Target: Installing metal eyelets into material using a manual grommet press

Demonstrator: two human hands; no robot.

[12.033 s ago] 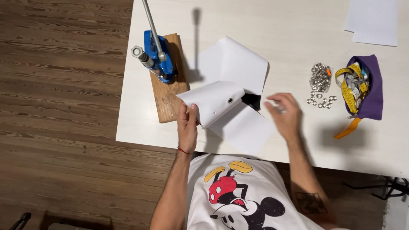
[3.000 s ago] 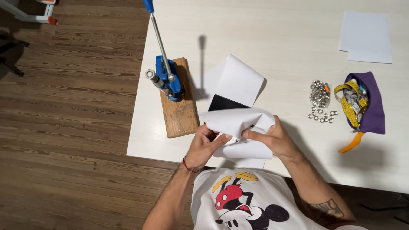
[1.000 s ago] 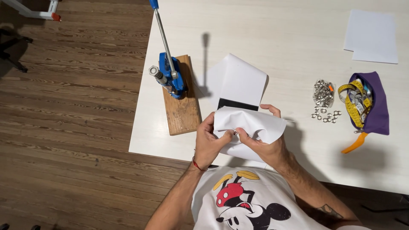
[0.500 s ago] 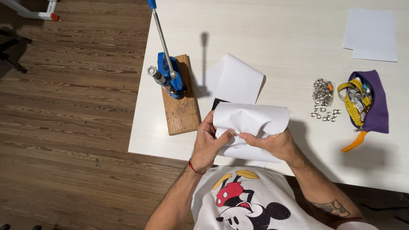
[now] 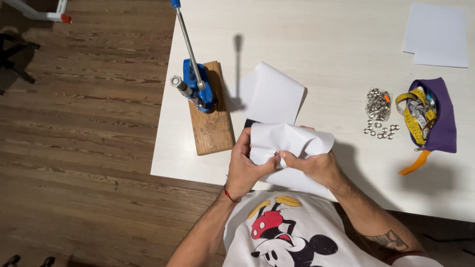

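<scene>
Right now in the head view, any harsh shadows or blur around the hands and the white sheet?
Head view: sharp overall, no motion blur on the left hand or right hand gripping the folded white sheet; hard shadows fall to the right of the blue lever press on its wooden block and the purple zip pouch; the white tabletop is bright, without clipping glare.

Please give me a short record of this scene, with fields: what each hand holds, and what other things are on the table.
left hand: grips the left edge of the folded white sheet
right hand: pinches the same sheet at its lower middle
under the sheet: a dark piece, mostly hidden
hand press: blue, with a long lever, on a wooden block, left of the hands
metal rings: a small pile, right of the hands
purple pouch: open, with a yellow measuring tape
white papers: far right corner
table: white
</scene>
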